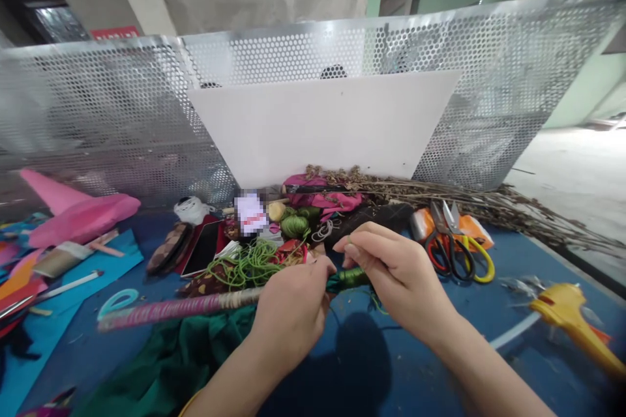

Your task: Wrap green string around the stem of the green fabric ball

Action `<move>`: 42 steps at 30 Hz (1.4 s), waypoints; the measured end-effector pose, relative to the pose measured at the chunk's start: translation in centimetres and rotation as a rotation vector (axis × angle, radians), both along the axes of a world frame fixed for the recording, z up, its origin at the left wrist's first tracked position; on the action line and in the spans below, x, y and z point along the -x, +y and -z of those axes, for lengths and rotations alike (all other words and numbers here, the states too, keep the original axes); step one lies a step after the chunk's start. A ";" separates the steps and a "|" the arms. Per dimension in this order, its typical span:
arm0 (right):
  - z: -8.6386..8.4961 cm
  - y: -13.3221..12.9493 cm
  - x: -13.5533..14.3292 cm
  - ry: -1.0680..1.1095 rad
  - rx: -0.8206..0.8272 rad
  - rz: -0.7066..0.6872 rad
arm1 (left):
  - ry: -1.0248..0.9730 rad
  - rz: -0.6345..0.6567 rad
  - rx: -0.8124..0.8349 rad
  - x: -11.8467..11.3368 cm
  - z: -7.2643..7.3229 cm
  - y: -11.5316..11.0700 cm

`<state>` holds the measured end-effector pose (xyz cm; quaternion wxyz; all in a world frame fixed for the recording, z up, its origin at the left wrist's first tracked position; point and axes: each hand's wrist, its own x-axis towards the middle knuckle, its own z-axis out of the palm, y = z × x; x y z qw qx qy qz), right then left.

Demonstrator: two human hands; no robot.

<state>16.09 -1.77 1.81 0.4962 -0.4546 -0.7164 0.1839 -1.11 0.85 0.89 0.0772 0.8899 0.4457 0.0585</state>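
Observation:
My left hand is wrapped around a stick bound in pink and pale winding, which points out to the left. Just past its fingers, a band of green thread is wound around the other end, over dark teal material. Above that band, my right hand has thumb and fingertips pinched together on what looks like a strand of the same thread. A loose tangle of bright green cord lies behind my left hand. Dark green cloth spreads on the blue table under the stick.
Scissors with black and yellow handles lie to the right, near a yellow glue gun. Dried stems run along the back right. A white board leans on the perforated metal screen. Pink and blue sheets lie left.

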 end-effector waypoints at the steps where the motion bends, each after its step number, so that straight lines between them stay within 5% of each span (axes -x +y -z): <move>1: 0.0 0.0 0.0 0.002 0.017 0.001 | 0.009 0.009 -0.006 0.0 0.0 0.0; 29: 0.3 0.0 0.9 0.041 0.055 -0.025 | 0.050 0.173 -0.175 0.1 0.7 0.3; 42: 1.0 1.1 0.5 -0.069 0.155 0.105 | 0.014 0.281 -0.457 -0.6 1.1 -0.3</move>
